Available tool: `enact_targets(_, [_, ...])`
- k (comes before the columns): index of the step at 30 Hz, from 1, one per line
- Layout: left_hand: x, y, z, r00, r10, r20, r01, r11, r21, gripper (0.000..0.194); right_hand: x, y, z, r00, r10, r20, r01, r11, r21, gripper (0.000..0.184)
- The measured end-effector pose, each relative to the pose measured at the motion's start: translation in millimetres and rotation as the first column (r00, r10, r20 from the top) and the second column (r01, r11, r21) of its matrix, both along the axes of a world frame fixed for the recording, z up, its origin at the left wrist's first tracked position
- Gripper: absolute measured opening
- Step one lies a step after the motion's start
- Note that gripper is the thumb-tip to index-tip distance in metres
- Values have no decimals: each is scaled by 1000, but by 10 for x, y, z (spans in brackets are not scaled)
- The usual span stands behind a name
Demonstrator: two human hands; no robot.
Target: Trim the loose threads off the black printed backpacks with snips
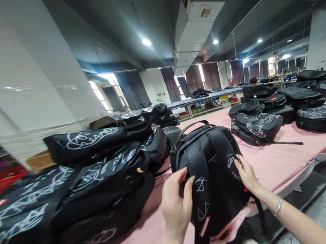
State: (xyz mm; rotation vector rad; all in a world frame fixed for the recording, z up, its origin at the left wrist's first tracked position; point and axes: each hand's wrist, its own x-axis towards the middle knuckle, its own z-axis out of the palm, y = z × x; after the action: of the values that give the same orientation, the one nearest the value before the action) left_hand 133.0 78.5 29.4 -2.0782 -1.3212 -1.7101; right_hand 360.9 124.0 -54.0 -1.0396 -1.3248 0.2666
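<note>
A black backpack [221, 185] stands upright on the pink-covered table, its strap side facing me and its top handle raised. White line drawings mark both shoulder straps, and a red-and-white tag sits low on the left one. My left hand [176, 200] is closed at the outer edge of the left shoulder strap [200, 186], thumb and forefinger at the edge. On the other side, my right hand [247, 173] pinches the right shoulder strap [230, 161]; some of its fingers are hidden behind the strap. A bracelet circles my right wrist.
Black backpacks with white drawings [100, 179] are piled close on the left. More backpacks [259, 125] stand stacked at the right rear of the pink table [270, 162]. A white pillar [35, 79] rises at left. Farther back runs another long table [178, 104].
</note>
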Motion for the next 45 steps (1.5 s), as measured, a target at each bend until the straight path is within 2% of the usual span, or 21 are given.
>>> enact_targets(3, [101, 234, 388, 987, 42, -153, -53, 996, -68, 23, -120, -93, -12, 999, -44, 7, 44, 999, 24, 30])
enact_targets(5, [141, 349, 509, 955, 73, -287, -111, 987, -117, 17, -130, -126, -34, 998, -57, 28, 57, 998, 26, 30])
enact_targets(7, [162, 406, 546, 914, 99, -394, -153, 982, -109, 18, -89, -139, -48, 997, -36, 71, 35, 999, 19, 30])
enact_targets(9, [172, 413, 535, 916, 112, -386, -151, 986, -70, 19, -19, -146, -36, 991, -37, 125, 35, 999, 13, 31])
enact_targets(10, [172, 405, 523, 944, 94, -317, -125, 989, -79, 18, 17, -154, -18, 988, -66, 143, 63, 998, 27, 31])
enact_targets(12, [162, 379, 499, 997, 9, -76, -22, 985, -168, 17, 72, -190, 45, 976, -159, 148, 146, 984, 100, 32])
enact_targets(14, [140, 351, 485, 982, -72, 176, 118, 957, -265, 16, 83, -259, 138, 966, -229, 123, 206, 963, 176, 29])
enact_targets(16, [111, 333, 476, 937, -131, 324, 235, 922, -307, 17, 38, -351, 258, 970, -196, 143, 172, 971, 163, 20])
enact_targets(19, [69, 335, 450, 878, -197, 437, 351, 885, -307, 20, -112, -484, 488, 959, -55, 279, 59, 998, -8, 10])
enact_targets(22, [32, 366, 405, 840, -224, 493, 398, 873, -283, 22, -295, -544, 750, 917, 41, 396, -10, 997, -80, 21])
enact_targets(25, [4, 396, 376, 821, -221, 527, 416, 863, -286, 23, -457, -507, 969, 897, 54, 438, -57, 998, -6, 16])
enact_targets(28, [-11, 407, 381, 807, -216, 550, 433, 848, -304, 24, -578, -411, 1088, 879, 39, 476, -63, 997, 34, 12])
enact_targets(33, [-13, 426, 393, 796, -217, 565, 444, 844, -301, 25, -690, -264, 1134, 817, 25, 576, -53, 998, 31, 10])
enact_targets(38, [-11, 461, 352, 836, -193, 513, 383, 875, -296, 25, -737, -168, 1137, 789, 32, 614, -39, 999, -2, 7])
enact_targets(40, [-47, 462, 325, 820, -183, 542, 380, 883, -276, 26, -725, -139, 1126, 818, 54, 572, -61, 998, -7, 8])
enact_targets(42, [-134, 456, 263, 769, -174, 615, 393, 888, -239, 31, -671, -114, 1101, 869, 91, 486, -98, 995, -12, 7])
enact_targets(45, [-361, 474, 26, 723, -172, 669, 395, 898, -195, 35, -479, -68, 1032, 946, 106, 307, -114, 993, 8, 7])
